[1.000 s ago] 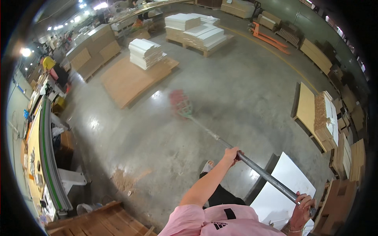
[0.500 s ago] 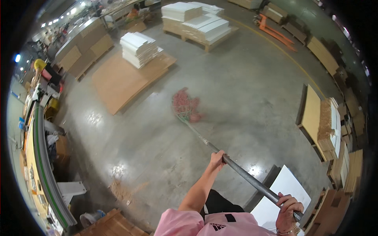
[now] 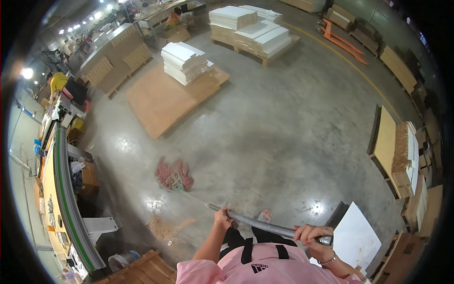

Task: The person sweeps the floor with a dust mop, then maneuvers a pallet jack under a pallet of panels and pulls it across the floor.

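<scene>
Both my hands are closed round the long grey handle of a mop. My left hand grips it partway down, in front of my body. Near its top end, at my right, is my right hand. The reddish mop head, with green strands at its base, lies on the concrete floor ahead and to my left. Just nearer than the mop head is a pile of sawdust with a small pale scrap beside it.
A brown board bearing stacked white panels lies ahead. Farther back are loaded pallets and an orange pallet jack. A workbench runs along the left, where a person in yellow bends. A white panel lies at right.
The mop head has swept left and toward me, closer to the sawdust. My left hand has moved left and nearer, my right hand slightly left, and the handle lies flatter across the view.
</scene>
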Demonstrator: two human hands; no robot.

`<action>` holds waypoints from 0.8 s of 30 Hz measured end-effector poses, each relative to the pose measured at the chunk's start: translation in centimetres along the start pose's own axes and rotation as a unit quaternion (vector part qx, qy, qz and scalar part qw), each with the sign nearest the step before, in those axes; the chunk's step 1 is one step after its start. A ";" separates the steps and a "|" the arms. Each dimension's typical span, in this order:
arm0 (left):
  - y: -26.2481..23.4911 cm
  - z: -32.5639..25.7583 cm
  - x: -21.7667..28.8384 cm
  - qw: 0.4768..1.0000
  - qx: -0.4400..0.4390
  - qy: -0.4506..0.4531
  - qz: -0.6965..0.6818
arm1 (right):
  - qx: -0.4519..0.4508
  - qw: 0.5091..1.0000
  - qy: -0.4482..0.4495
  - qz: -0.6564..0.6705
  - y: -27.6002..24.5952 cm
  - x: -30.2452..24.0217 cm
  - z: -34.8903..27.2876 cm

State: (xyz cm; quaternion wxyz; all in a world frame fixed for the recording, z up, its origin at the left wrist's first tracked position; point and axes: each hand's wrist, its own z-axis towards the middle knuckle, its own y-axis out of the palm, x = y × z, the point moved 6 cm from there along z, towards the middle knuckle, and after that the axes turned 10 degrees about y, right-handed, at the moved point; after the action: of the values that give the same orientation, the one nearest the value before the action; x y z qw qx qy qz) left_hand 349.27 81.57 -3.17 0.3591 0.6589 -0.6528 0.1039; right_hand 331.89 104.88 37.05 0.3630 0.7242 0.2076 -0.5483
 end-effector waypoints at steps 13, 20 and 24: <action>10.6 -2.2 4.5 0.998 -0.041 -0.040 -0.015 | 0.141 0.986 -0.087 -0.030 0.5 -2.3 -3.4; 8.8 8.7 14.3 0.996 -0.086 0.028 -0.015 | 0.090 0.979 -0.154 -0.094 14.3 2.1 5.4; 2.2 9.9 18.9 0.998 -0.026 0.011 -0.048 | 0.007 0.989 -0.129 -0.074 20.4 4.1 8.2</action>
State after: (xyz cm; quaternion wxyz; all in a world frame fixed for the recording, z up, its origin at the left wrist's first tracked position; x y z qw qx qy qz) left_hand 346.36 60.94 1.85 0.3879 0.6787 -0.6189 0.0765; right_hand 342.15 85.05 38.11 0.3401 0.6324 0.2078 -0.6643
